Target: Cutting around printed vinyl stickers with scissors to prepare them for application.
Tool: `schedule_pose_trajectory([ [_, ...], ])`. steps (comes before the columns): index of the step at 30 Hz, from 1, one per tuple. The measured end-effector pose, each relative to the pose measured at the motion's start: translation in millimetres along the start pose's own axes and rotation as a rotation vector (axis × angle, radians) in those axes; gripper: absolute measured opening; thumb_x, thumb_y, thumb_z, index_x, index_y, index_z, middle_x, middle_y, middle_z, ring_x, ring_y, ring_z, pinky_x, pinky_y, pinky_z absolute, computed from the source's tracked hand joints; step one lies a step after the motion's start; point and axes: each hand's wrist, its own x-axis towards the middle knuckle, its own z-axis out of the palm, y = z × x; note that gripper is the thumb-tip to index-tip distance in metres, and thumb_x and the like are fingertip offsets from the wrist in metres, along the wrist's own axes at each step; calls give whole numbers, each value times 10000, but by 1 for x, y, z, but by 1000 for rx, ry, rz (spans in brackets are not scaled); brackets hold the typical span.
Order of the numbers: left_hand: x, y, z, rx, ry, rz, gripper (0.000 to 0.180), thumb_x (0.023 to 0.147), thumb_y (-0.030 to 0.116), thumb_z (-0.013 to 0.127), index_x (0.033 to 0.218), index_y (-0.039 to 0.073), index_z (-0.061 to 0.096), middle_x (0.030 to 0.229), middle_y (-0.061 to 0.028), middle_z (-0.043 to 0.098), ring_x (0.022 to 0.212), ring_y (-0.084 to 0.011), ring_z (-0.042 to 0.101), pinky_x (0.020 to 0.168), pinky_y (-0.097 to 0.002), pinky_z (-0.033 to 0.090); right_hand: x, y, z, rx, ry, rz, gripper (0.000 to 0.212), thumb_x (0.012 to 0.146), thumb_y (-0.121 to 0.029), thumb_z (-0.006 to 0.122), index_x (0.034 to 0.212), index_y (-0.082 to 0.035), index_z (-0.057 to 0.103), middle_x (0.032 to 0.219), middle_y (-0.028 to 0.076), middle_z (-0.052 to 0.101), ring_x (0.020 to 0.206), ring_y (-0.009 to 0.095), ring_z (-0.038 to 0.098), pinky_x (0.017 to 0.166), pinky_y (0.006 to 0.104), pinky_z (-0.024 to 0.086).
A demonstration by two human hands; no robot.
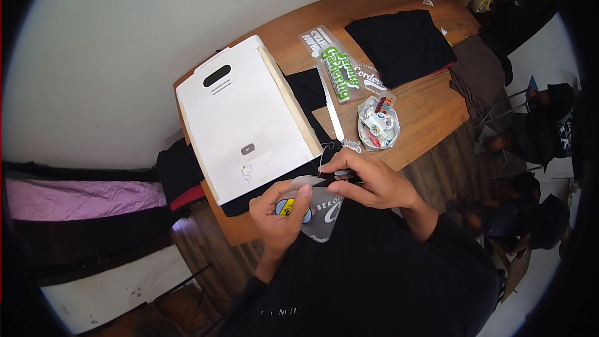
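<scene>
Close to my chest, my left hand (281, 215) pinches a clear plastic film (324, 215) printed with white lettering and a round yellow-and-blue design. The film's lower corner hangs down over my black shirt. My right hand (377, 181) is closed at the film's upper edge, fingers bent around a dark, narrow object (329, 178); its exact kind is too small and covered to make out. Just beyond my hands is the near corner of a white panel (243, 118) with wooden edging and a dark oval slot, resting on black cloth.
The wooden table (412, 137) carries several printed film sheets (337, 65), a bowl-shaped holder (378, 126) of small scraps, folded black cloth (402, 43) and brown cloth (477, 68). A white strip (335, 115) lies beside the panel. Pink cloth (87, 200) is at far left.
</scene>
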Motion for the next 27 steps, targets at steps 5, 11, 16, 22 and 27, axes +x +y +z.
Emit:
schedule_pose_trajectory([
  [5,-2,0,-1,31,-6,14,92,799,14,649,857,-58,643,662,-49,639,552,-62,581,505,-178,436,0,0,6,36,60,-16,246,877,-193,591,981,20,524,808,117,598,666,176,577,569,279,432],
  [11,-2,3,1,39,-2,23,80,800,14,646,849,-49,645,655,-57,644,538,-75,596,498,-181,446,0,-2,9,25,100,-7,228,875,-179,594,954,22,521,791,107,591,652,162,567,552,270,420],
  [16,-3,2,2,68,10,80,80,802,14,643,849,-51,642,659,-64,646,540,-82,602,503,-182,450,-1,-1,12,59,129,-4,220,874,-167,596,951,23,518,798,112,593,668,166,572,565,271,426],
  [22,-10,1,3,-27,12,-78,89,813,23,635,849,-59,637,657,-68,644,539,-88,604,500,-182,451,-1,-1,14,115,135,25,219,881,-168,592,951,24,514,814,113,598,714,158,585,605,265,444],
  [27,-12,-2,1,-60,11,-121,99,819,31,631,847,-63,633,655,-70,641,539,-90,605,498,-183,451,-1,-1,16,127,140,24,216,882,-163,591,957,24,515,824,108,600,732,147,585,615,260,445],
])
